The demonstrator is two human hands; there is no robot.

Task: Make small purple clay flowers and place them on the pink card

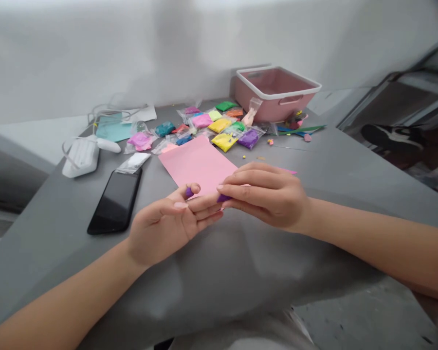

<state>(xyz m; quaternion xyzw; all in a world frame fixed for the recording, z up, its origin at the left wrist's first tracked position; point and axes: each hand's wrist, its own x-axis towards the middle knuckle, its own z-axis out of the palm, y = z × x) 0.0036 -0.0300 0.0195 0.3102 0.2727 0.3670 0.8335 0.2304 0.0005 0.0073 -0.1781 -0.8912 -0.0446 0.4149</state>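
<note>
My left hand (171,221) is palm up with its fingers stretched out, and a small bit of purple clay (189,192) sticks near the tip of its index finger. My right hand (266,194) pinches another piece of purple clay (224,198) against the fingertips of my left hand. Both hands are above the near edge of a pink sheet (202,163) on the grey table (175,287). Behind the sheet lie several small bags of coloured clay, among them a yellow bag (224,141) and a purple bag (250,138).
A pink basket (277,104) with a white rim stands at the back right, beside green and blue strips (302,130). On the left are a black phone (115,201), a white power strip (81,155) with cables and a teal sheet (113,129).
</note>
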